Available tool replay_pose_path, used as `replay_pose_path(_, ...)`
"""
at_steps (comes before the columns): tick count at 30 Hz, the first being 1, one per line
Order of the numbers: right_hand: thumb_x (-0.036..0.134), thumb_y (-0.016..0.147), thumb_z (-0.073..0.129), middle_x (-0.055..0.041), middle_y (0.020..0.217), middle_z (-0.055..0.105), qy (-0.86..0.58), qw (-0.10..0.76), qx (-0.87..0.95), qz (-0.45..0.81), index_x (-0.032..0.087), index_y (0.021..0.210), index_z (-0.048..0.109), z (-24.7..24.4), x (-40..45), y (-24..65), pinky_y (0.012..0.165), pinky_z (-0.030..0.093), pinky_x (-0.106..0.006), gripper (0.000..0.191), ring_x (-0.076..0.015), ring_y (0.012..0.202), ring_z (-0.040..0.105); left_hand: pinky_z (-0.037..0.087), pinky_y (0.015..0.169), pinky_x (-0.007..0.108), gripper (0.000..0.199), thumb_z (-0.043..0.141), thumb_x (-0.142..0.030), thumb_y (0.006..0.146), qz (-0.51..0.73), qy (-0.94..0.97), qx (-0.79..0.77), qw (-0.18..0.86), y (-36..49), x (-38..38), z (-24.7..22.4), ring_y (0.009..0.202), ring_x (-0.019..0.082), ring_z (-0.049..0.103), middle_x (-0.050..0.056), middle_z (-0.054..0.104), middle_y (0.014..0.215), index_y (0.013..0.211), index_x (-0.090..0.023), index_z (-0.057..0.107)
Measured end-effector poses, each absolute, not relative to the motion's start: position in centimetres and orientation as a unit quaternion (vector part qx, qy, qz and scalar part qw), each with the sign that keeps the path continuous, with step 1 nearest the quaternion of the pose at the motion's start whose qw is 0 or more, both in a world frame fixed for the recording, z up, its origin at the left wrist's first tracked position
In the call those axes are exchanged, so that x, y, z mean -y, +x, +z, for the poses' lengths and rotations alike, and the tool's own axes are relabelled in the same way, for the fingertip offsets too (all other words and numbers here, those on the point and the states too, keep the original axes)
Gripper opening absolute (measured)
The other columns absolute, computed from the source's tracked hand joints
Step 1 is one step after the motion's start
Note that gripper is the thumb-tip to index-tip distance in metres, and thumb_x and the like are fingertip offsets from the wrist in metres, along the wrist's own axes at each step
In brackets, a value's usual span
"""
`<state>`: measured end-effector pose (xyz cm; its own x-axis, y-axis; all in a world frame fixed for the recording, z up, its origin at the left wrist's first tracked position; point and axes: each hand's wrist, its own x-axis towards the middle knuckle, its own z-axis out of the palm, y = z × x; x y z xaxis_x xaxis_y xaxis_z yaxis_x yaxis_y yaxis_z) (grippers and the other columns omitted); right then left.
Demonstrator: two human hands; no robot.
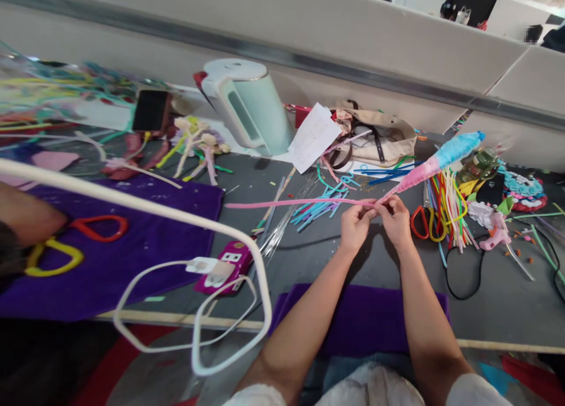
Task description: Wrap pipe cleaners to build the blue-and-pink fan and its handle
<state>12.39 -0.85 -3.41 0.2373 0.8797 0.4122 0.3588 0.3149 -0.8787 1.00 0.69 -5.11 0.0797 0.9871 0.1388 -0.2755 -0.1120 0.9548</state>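
A long pink pipe cleaner (pixel 291 202) stretches leftward from my left hand (pixel 356 225), whose fingers are pinched on it. Close beside it, my right hand (pixel 394 218) pinches the thin lower end of a fuzzy stick (pixel 441 159), pink near the hand and light blue at its tip, which slants up to the right. The fingertips of both hands nearly meet where the pink pipe cleaner joins the stick. The exact join is hidden by my fingers.
A folded purple cloth (pixel 366 318) lies under my forearms. A kettle (pixel 265 112), a paper sheet (pixel 314 136) and cut pipe cleaners (pixel 320 209) lie beyond. A white cable loops by a pink power strip (pixel 241 254). Scissors (pixel 419 222) lie right; another person's arm (pixel 30 215) is left.
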Motion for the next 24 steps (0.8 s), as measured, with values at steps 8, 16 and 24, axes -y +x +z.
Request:
replay_pose_path(8, 0.036, 0.076, 0.065, 0.0013, 0.072, 0.056, -0.519, 0.585, 0.503, 0.368, 0.018, 0.076, 0.06, -2.9, 1.0, 12.3, 0.06, 0.044, -0.025, 0.019, -0.0119, 0.063, 0.053, 0.052, 0.064, 0.028, 0.047, 0.075, -0.034, 0.069, 0.524, 0.458, -0.301, 0.652, 0.6, -1.0, -4.7, 0.065, 0.015, 0.064, 0.007, 0.072, 0.083, 0.11, -0.012, 0.067)
replay_pose_path(16, 0.039, 0.072, 0.071, 0.003, 0.058, 0.056, -0.462, 0.57, 0.476, 0.484, 0.017, 0.071, 0.061, -1.6, 1.7, 12.9, 0.051, 0.041, -0.023, 0.024, -0.0088, 0.05, 0.049, 0.05, 0.059, 0.027, 0.054, 0.077, -0.032, 0.07, 0.512, 0.448, -0.26, 0.685, 0.2, -0.9, -4.5, 0.054, 0.011, 0.059, 0.004, 0.068, 0.071, 0.118, -0.011, 0.063)
replay_pose_path(24, 0.043, 0.071, 0.071, 0.0059, 0.056, 0.05, -0.443, 0.583, 0.443, 0.517, 0.019, 0.082, 0.06, -2.1, 1.6, 12.3, 0.046, 0.043, -0.025, 0.028, -0.0099, 0.046, 0.048, 0.053, 0.056, 0.027, 0.057, 0.081, -0.035, 0.065, 0.456, 0.398, -0.259, 0.753, 0.2, -1.2, -4.6, 0.051, 0.011, 0.059, 0.002, 0.065, 0.067, 0.113, -0.012, 0.062)
